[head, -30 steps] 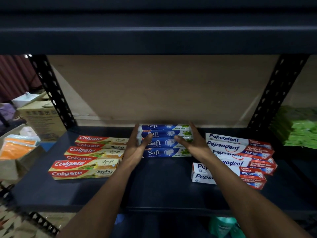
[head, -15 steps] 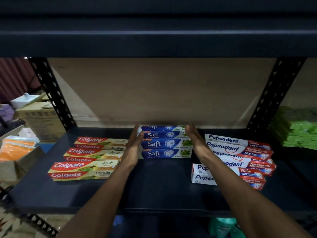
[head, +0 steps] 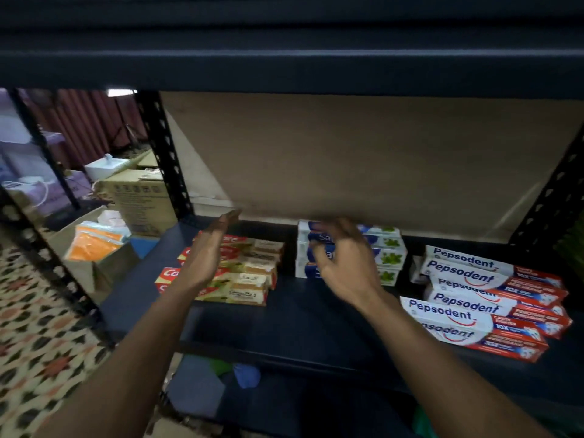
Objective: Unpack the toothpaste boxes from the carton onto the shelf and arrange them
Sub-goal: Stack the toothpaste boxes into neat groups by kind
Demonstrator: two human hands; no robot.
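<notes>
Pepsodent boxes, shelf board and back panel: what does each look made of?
Pepsodent boxes: printed cardboard, slightly glossy, with crisp folded edges. Shelf board: dark and matte, likely painted metal, though laminate is possible. Back panel: plain brown, matte, probably hardboard or cardboard; its flat, unprinted face leaves that open.

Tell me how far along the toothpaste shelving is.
Done: Colgate boxes, Safi boxes and Pepsodent boxes sit in three groups on the shelf. In hand: nothing; the left hand hovers open over the Colgate, the right hand before the Safi. Left: the Pepsodent pile looks skewed; no carton contents show.
</notes>
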